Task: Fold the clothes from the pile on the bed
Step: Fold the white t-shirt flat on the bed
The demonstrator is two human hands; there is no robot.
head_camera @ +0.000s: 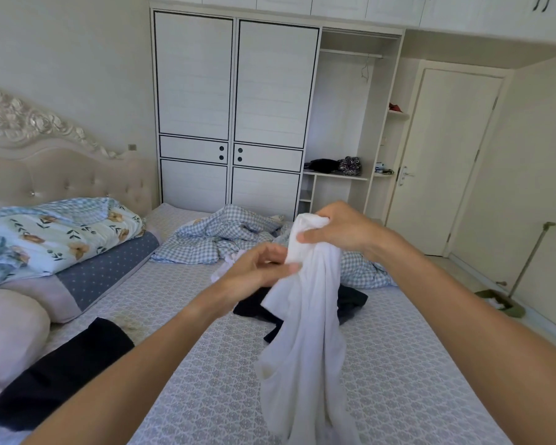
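A white garment (305, 342) hangs bunched in the air above the bed (398, 380). My right hand (337, 231) grips its top end, with the thumb pressed on the cloth. Just below and to the left, my left hand (257, 271) pinches the garment's edge. The lower part of the garment drops out of the bottom of the view. Behind it on the bed lies a dark garment (350, 303), partly hidden, and a crumpled blue checked cloth (225, 239) lies further back. A folded black garment (61, 374) rests near the left edge.
A floral quilt (58, 232) lies on pillows (10, 332) by the padded headboard (61, 175) at the left. A white wardrobe (235, 107) stands behind the bed, its right section open with items on shelves. A door (446, 155) and a mop (507, 297) are at the right.
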